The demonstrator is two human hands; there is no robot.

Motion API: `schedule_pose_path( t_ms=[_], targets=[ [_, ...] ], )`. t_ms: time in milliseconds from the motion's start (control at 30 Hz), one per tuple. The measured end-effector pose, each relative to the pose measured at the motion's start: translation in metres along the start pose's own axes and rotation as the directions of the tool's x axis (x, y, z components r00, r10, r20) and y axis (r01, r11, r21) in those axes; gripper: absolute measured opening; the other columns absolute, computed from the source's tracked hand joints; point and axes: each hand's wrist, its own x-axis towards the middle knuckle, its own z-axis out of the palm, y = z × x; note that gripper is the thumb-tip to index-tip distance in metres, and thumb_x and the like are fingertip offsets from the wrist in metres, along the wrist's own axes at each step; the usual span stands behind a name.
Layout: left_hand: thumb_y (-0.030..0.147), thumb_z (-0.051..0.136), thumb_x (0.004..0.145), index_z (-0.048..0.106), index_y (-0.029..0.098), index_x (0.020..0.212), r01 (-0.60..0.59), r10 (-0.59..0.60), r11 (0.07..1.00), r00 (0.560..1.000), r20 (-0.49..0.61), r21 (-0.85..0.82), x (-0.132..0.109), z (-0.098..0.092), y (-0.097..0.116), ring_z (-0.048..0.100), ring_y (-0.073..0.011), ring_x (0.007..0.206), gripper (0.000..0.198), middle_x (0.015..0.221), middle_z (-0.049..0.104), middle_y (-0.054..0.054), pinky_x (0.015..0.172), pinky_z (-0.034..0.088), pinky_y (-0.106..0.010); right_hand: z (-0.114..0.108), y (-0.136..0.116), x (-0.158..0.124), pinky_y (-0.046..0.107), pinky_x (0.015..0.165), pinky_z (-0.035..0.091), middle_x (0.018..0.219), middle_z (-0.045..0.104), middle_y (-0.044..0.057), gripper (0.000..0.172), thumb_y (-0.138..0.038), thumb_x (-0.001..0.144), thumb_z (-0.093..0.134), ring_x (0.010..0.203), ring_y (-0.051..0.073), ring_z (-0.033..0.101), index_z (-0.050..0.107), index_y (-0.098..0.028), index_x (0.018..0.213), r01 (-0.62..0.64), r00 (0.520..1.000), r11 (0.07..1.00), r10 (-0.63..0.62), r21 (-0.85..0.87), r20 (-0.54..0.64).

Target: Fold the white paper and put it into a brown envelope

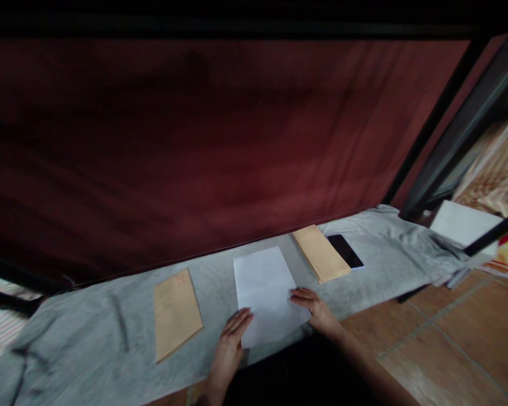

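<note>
A plain white sheet of paper (265,293) lies in front of me on the grey cloth, between my two hands. At its lower left edge my left hand (232,339) has its fingers closed together on the paper. My right hand (316,309) grips the opposite edge, fingertips over the top of the sheet. The thumbs are mostly hidden. To the left lies a single flat brown envelope (176,313) with a small reddish print near its top. Right of the sheet is a small stack of brown envelopes (322,254), touching or very near a dark-screened phone (345,251).
Grey cloth (131,316) covers the long narrow bench, wrinkled at both ends. Behind it rises a dark red panel (220,152) in a black frame. Tiled floor (452,338) shows at lower right, with a white flat board or box (465,224) beyond the bench end.
</note>
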Motion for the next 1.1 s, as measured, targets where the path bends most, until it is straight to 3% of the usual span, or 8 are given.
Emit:
schedule_pose_path(
  t_ms=[233,433,767,833,933,1033,1100],
  targets=[
    [-0.007,0.041,0.06,0.061,0.033,0.135,0.002,-0.002,1.0,0.998,0.062,0.0,0.002,-0.012,0.003,0.051,-0.0195,0.135,0.087,0.143,0.058,0.001,0.115,0.042,-0.048,-0.006,-0.003,-0.006,0.054,0.12,0.028,0.137,0.063,0.006,0.053,-0.006,0.079,0.05,0.133,0.024,0.053,0.071,-0.028,0.123,0.074,0.992,0.997,-0.072,-0.013,0.103],
    [-0.003,0.045,0.057,0.057,0.027,0.139,0.0,-0.005,0.998,0.997,0.074,0.069,0.001,-0.009,0.003,0.049,-0.0228,0.138,0.089,0.147,0.054,-0.003,0.116,0.04,-0.05,-0.008,-0.012,-0.006,0.054,0.119,0.03,0.141,0.06,0.009,0.045,-0.018,0.084,0.058,0.133,0.027,0.053,0.069,-0.026,0.127,0.05,0.997,0.999,-0.049,-0.016,0.067],
    [0.003,0.052,0.073,0.07,0.031,0.122,-0.044,0.044,0.997,0.999,-0.003,-0.058,0.005,-0.014,0.001,0.057,-0.0214,0.128,0.059,0.133,0.066,-0.002,0.11,0.048,-0.045,-0.013,-0.015,-0.003,0.056,0.118,0.029,0.128,0.069,0.006,0.036,-0.017,0.085,0.055,0.128,0.025,0.057,0.075,-0.029,0.113,0.031,0.995,0.998,-0.035,0.047,0.092],
    [0.01,0.054,0.08,0.073,0.031,0.116,-0.042,0.038,0.994,0.999,-0.033,-0.102,0.003,-0.012,-0.001,0.061,-0.0211,0.124,0.046,0.127,0.07,-0.002,0.108,0.05,-0.044,-0.014,-0.014,-0.004,0.055,0.117,0.029,0.123,0.071,0.006,0.034,-0.022,0.088,0.055,0.124,0.025,0.06,0.075,-0.028,0.114,0.031,0.996,0.997,-0.037,0.07,0.082],
    [0.032,0.057,0.092,0.076,0.027,0.106,0.048,-0.066,0.986,0.992,-0.109,-0.158,0.003,-0.011,0.001,0.067,-0.0224,0.112,0.025,0.114,0.075,-0.005,0.102,0.054,-0.042,-0.015,-0.013,-0.004,0.049,0.114,0.037,0.117,0.074,0.006,0.032,-0.038,0.095,0.052,0.118,0.026,0.063,0.075,-0.028,0.115,-0.016,0.998,0.994,0.009,0.106,0.06],
    [0.047,0.056,0.093,0.076,0.025,0.102,0.135,-0.168,0.972,0.972,-0.164,-0.192,0.011,-0.014,0.004,0.069,-0.0238,0.107,0.031,0.109,0.076,-0.007,0.098,0.055,-0.043,-0.014,-0.013,0.001,0.044,0.099,0.05,0.106,0.076,0.009,0.04,-0.051,0.096,0.048,0.106,0.028,0.068,0.077,-0.024,0.102,-0.123,0.991,0.986,0.128,0.116,-0.03],
    [0.05,0.058,0.091,0.076,0.025,0.101,0.13,-0.166,0.973,0.968,-0.189,-0.189,0.022,-0.018,0.001,0.068,-0.0247,0.108,0.033,0.111,0.075,-0.007,0.099,0.054,-0.044,-0.013,-0.013,0.008,0.04,0.091,0.053,0.098,0.076,0.009,0.043,-0.055,0.096,0.047,0.097,0.027,0.07,0.075,-0.022,0.097,-0.18,0.977,0.976,0.192,0.125,-0.09]
  ],
)
